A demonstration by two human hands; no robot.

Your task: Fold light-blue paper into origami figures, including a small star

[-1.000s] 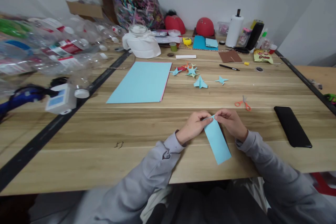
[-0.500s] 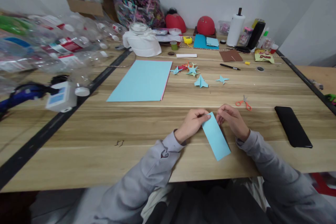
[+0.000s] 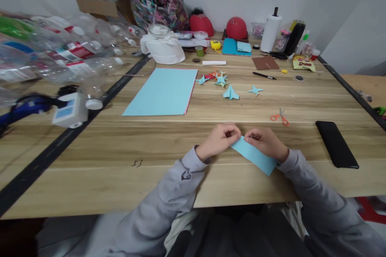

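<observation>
A light blue strip of paper (image 3: 256,158) hangs slantwise between my hands, its free end toward the lower right. My left hand (image 3: 221,138) pinches it near the upper left corner, thumb and fingers closed. At the upper edge, my right hand (image 3: 265,141) is also closed in a pinch on the paper, its fingertips close to the left ones. Beyond the hands lie small folded paper planes, among them a blue one (image 3: 230,92) and another blue one (image 3: 255,90). Orange-handled scissors (image 3: 280,117) rest to the right, blades slightly apart.
A stack of blue sheets (image 3: 163,91) lies at left of centre. A black phone (image 3: 337,144) is on the right, a black pen (image 3: 264,76) farther back. Plastic bottles (image 3: 75,50) crowd the left side. A paper towel roll (image 3: 270,33) stands at the back.
My right hand has come in to the paper's upper edge and now pinches it. The strip has turned, its free end swinging up and to the right.
</observation>
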